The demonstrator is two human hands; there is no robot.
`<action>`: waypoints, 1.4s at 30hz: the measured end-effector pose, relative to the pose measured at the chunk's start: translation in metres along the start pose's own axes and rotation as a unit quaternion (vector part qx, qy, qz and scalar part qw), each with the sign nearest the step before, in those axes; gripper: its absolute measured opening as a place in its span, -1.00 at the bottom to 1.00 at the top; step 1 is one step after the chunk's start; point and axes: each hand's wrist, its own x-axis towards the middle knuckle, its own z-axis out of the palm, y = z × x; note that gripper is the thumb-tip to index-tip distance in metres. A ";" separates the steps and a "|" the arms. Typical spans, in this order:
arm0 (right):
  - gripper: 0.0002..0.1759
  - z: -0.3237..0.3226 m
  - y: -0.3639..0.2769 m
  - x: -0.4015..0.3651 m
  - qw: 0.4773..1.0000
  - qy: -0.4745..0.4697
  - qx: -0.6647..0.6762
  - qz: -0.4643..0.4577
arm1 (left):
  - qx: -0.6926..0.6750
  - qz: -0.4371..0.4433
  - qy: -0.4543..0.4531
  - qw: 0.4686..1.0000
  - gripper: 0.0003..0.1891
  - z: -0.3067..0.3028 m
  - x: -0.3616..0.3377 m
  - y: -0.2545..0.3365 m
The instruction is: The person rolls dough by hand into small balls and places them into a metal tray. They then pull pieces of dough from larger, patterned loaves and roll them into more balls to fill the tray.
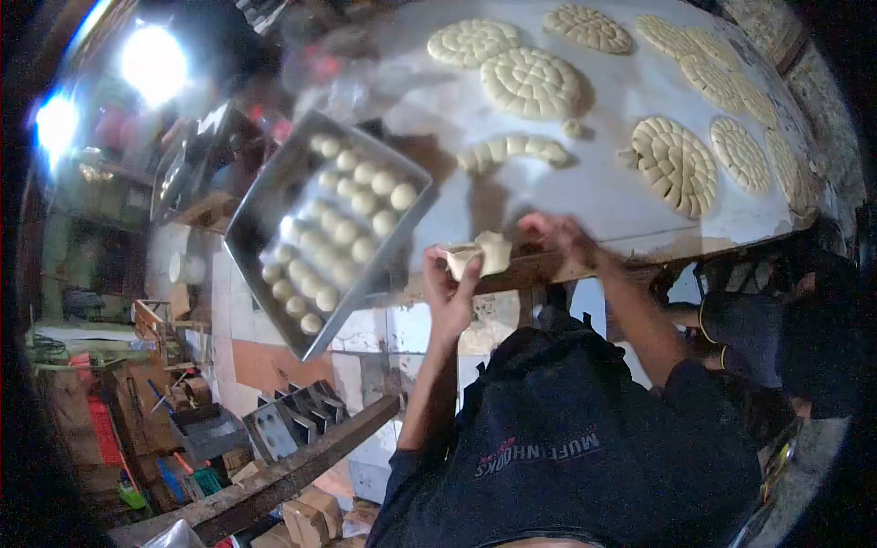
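My left hand (449, 290) is raised at the near table edge and grips a pale lump of dough (480, 254). My right hand (559, 236) is just to the right of it, blurred, with its fingers curled against the lump's right side. A short curved row of cut dough pieces (513, 150) lies on the floured table (612, 196) just beyond my hands. To the left, a metal tray (258, 212) tilts over the table edge, and several rows of small dough balls (340, 236) lie in it.
Several round scored dough discs lie across the table, one (532, 82) at the centre back and one (676, 164) at the right. A small dough scrap (573, 128) lies between them. Below left are a wooden beam (274, 479), metal moulds (290, 416) and clutter on the floor.
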 end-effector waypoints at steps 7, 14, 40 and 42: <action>-0.54 0.110 -0.017 -0.018 0.941 0.229 0.247 -0.042 | 0.072 0.057 -0.024 0.995 -0.61 -0.015 -0.001 -0.059; -0.62 0.003 0.021 -0.032 0.864 0.493 0.100 -0.030 | 0.003 0.011 0.055 0.998 -0.70 -0.011 0.022 -0.090; -0.84 -0.131 0.046 0.063 0.849 0.139 -0.464 -0.211 | 0.341 -0.012 0.021 0.940 -0.79 0.009 0.154 -0.159; -0.82 -0.100 0.037 0.060 0.850 0.134 -0.465 -0.209 | 0.163 -0.154 0.098 0.970 -0.67 0.036 0.136 -0.176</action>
